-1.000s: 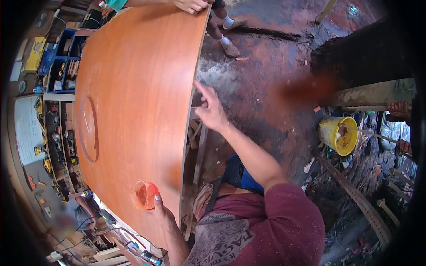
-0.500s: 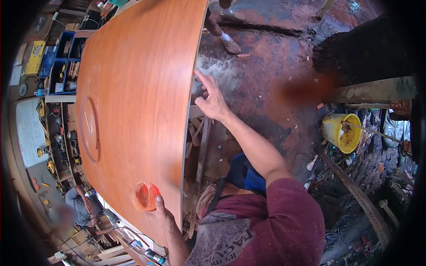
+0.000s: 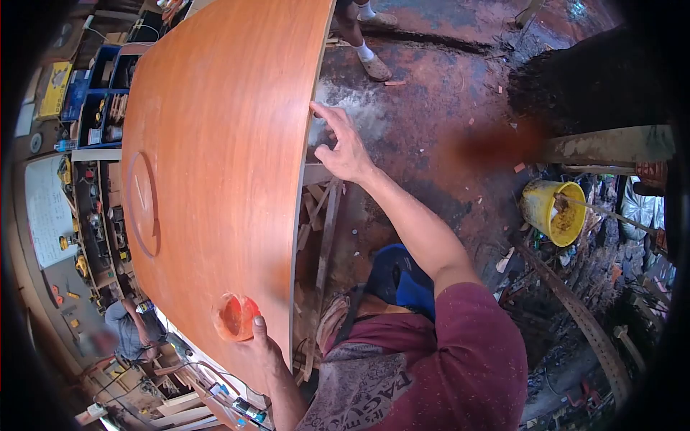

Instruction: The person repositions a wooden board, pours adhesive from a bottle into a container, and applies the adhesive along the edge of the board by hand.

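A wide wood-grain board (image 3: pixel 215 129) fills the left half of my view. My left hand (image 3: pixel 262 348) grips a small round cup (image 3: pixel 237 317) with orange-red inside, held over the board's near part. The thumb presses at the cup's side; the other fingers are mostly hidden. At the board's long right edge, my right hand (image 3: pixel 343 147) has its index fingertip at the edge. Its thumb stands apart from the fingers, and nothing is in it. A thin brown ring-shaped strip (image 3: pixel 131 194) lies near the board's far left edge.
A yellow bucket (image 3: pixel 557 212) stands to the right on the dirty floor. Beyond the board, another person (image 3: pixel 129 327) is at the lower left, near shelves of tools (image 3: pixel 93 215). Another person's feet (image 3: pixel 374 63) are at the top. Wooden supports (image 3: pixel 327 223) show beneath the board.
My right hand has shifted slightly up along the board's edge, its index finger more bent. My left hand still holds the cup in nearly the same place. The view has tilted slightly.
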The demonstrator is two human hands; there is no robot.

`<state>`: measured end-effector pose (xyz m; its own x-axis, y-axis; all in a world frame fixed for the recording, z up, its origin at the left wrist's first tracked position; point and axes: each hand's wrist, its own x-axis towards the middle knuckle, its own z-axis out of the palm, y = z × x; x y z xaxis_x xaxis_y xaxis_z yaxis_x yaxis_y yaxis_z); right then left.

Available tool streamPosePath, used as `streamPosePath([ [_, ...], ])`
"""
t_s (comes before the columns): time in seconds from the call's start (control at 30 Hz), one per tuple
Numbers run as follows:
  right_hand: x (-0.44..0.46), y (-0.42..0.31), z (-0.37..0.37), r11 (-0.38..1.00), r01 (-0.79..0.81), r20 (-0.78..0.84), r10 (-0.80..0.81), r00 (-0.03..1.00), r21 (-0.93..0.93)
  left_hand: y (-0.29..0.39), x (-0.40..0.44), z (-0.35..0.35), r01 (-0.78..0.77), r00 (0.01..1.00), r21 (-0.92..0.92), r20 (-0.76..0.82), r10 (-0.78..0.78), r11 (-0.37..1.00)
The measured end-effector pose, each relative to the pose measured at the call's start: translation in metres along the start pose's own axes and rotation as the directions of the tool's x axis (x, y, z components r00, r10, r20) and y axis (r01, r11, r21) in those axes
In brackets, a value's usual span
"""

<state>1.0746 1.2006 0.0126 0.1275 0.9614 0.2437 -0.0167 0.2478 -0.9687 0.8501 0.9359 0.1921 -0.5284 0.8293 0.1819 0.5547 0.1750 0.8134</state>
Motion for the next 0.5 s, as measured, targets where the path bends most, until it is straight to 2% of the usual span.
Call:
streamPosePath([
  [0.07, 0.000, 0.003, 0.003, 0.999, 0.032, 0.003, -0.031, 1.000, -0.027, 0.002, -0.002, -0.001, -0.004, 1.000, 0.009, -0.002, 0.004, 1.000],
  [0.17, -0.047, -0.002, 0.011, 0.987, 0.130, 0.106, -0.119, 0.987, -0.096, 0.003, -0.004, -0.002, -0.065, 0.998, 0.033, 0.027, 0.064, 0.997],
  [0.23, -0.090, -0.003, 0.019, 0.995, 0.093, 0.163, -0.098, 0.982, 0.035, -0.001, -0.007, -0.003, -0.039, 0.999, 0.024, 0.014, 0.039, 0.999],
  [0.3, -0.114, -0.014, 0.019, 0.993, -0.016, 0.194, -0.007, 0.981, 0.118, 0.001, -0.007, -0.002, -0.022, 0.999, 0.013, 0.027, 0.022, 1.000],
  [0.33, -0.111, -0.014, 0.018, 0.993, 0.034, 0.159, -0.051, 0.986, 0.112, 0.005, -0.006, -0.002, -0.016, 0.999, 0.009, 0.048, 0.015, 1.000],
  [0.43, -0.078, -0.018, 0.014, 0.992, -0.034, 0.034, 0.030, 0.999, 0.120, 0.008, -0.012, -0.005, 0.013, 0.999, 0.016, 0.045, -0.014, 1.000],
  [0.5, -0.071, -0.014, 0.020, 0.999, 0.027, 0.039, -0.029, 0.999, 0.046, 0.006, -0.013, -0.005, 0.006, 1.000, 0.001, 0.030, -0.006, 1.000],
])
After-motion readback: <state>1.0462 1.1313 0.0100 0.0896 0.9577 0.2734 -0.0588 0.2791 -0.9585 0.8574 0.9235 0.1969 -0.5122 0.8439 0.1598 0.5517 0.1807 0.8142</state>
